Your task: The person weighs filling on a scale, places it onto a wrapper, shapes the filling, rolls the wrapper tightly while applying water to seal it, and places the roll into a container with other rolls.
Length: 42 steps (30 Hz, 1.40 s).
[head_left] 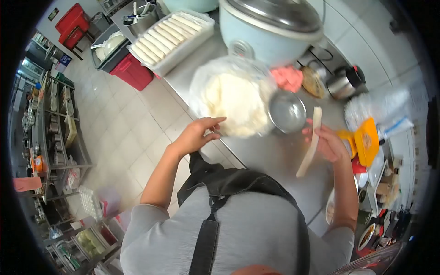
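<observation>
My right hand (328, 143) has its fingers around a long, pale, slightly bent strip (310, 151), held over the metal worktop (270, 158). Whether the strip is dough or a stick, I cannot tell. My left hand (198, 135) is at the near left edge of a bowl-shaped mass of soft white food (236, 101) in a clear plastic bag (200, 87). Its fingers are apart, with nothing visible between them. Between my hands, beside the bag, sits a round metal bowl (287, 111). Behind it lies a crumpled pink cloth (287, 79).
A tray (172, 63) of several long white rolls stands at the worktop's far left, next to a large light-blue cooker (266, 39). A steel kettle (344, 82) and yellow containers (366, 142) line the right side. Left of the worktop are a red bin (133, 73) and tiled floor.
</observation>
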Motion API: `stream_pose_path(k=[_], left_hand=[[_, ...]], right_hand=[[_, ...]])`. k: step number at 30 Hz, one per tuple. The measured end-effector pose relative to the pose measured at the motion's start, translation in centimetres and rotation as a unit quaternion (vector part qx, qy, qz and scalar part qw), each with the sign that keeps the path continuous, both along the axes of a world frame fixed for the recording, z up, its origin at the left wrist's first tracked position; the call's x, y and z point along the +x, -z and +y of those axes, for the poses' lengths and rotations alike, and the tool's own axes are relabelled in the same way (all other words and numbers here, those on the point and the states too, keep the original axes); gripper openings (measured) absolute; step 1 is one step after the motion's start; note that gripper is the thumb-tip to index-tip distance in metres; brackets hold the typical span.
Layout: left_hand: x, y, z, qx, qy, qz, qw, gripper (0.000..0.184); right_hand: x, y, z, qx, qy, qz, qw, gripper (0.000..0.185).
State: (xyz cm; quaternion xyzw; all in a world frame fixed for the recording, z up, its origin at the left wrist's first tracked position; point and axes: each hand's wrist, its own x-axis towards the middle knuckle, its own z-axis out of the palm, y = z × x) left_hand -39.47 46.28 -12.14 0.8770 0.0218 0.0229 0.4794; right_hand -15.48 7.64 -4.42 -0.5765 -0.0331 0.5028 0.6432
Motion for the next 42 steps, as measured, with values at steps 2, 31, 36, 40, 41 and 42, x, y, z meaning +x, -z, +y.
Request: stream_pose_path(k=[2, 31, 36, 40, 41, 42], left_hand=[[1.1, -0.4, 4.7, -0.021, 0.020, -0.018, 0.999, 0.058], [-4.6, 0.1, 42.9, -0.053, -0.172, 0.102, 0.978, 0.060], [-3.9, 0.6, 43.4, -0.055, -0.150, 0.094, 0.983, 0.061], [-3.6, 0.5, 43.8, -0.036, -0.146, 0.097, 0.984, 0.059], [-3.6, 0.3, 44.0, -0.037, -0.139, 0.098, 0.985, 0.059], [-3.7, 0.0, 44.5, -0.052, -0.138, 0.102, 0.984, 0.058]], right_hand=[[-1.0, -1.4, 5.5, -0.009, -0.020, 0.019, 1.000, 0.052], [19.5, 4.8, 70.8, -0.334, -0.286, -0.566, 0.698, 0.078], [22.1, 7.8, 70.5, -0.247, -0.269, -0.605, 0.708, 0.059], [22.0, 7.5, 70.8, -0.191, -0.232, -0.538, 0.787, 0.054], [21.5, 6.9, 70.7, -0.188, -0.252, -0.529, 0.788, 0.054], [21.2, 6.1, 70.6, -0.185, -0.271, -0.521, 0.788, 0.054]])
